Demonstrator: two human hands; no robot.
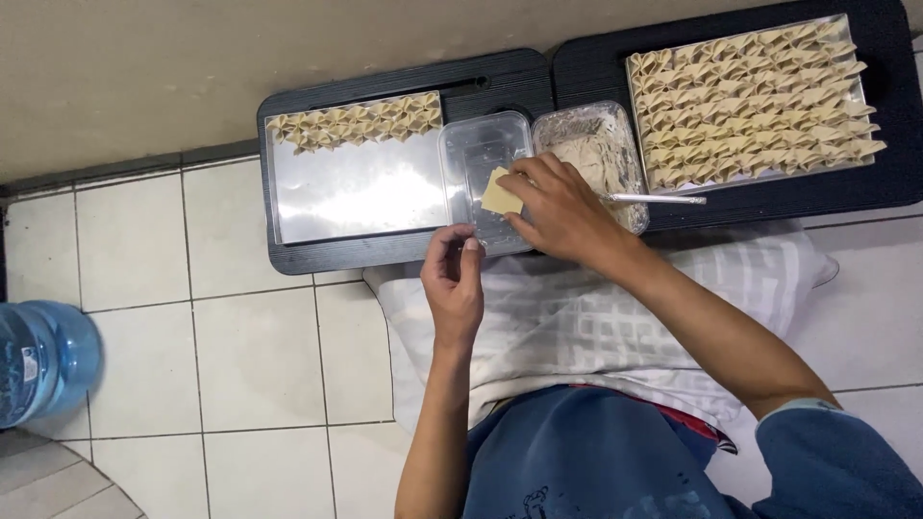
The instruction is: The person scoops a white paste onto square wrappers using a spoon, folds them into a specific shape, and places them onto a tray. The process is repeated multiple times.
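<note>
Picking step: my right hand (562,211) pinches a square pale dough wrapper (501,192) over the clear plastic tub (478,144), left hand (454,279) half-curled, empty; next likely needs filling from the container (615,130).

I have one view only, from the camera worn on the head, so no second view shares any of the scene. It looks almost straight down over the person's lap onto a tiled floor (260,356). The near edge of the frame holds the blue-clad torso and both forearms; the far edge meets the base of a wall (125,67). Two black low tables (404,252) run across the far half, left to right, at arm's reach from the lens. The left hand (454,279) and right hand (562,211) sit near the centre. A blue water bottle (43,360) is cut by the left edge.
</note>
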